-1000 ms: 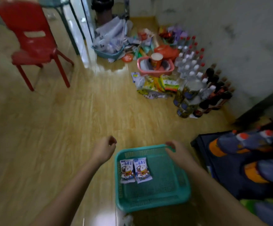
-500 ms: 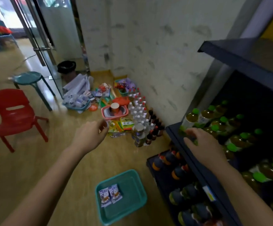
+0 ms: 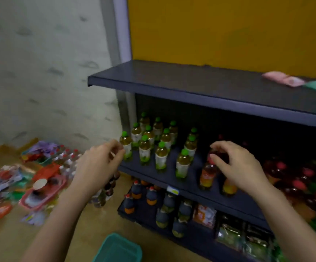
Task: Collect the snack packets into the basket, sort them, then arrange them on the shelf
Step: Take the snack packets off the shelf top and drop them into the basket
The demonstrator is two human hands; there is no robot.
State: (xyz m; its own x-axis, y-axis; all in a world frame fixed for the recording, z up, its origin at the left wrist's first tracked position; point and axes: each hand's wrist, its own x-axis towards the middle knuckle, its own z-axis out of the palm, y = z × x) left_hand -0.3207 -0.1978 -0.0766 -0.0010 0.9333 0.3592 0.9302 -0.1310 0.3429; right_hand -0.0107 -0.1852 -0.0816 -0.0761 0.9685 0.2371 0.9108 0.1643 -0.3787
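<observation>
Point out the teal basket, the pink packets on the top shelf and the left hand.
teal basket [image 3: 118, 250], head view, bare inside near its rim.
pink packets [image 3: 283, 78], head view, middle of the pair.
left hand [image 3: 98, 163], head view, back of the hand.

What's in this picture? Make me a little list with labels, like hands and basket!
Left hand: before the middle shelf's end, fingers loosely curled, nothing seen in it
Right hand: fingers curled at a red-capped bottle, grip unclear
Basket: teal, on the floor, partly in view
Middle shelf: green-capped bottles standing upright
Top shelf: pink packets at its right end
Floor pile: blurred packets and bottles by the wall
</observation>
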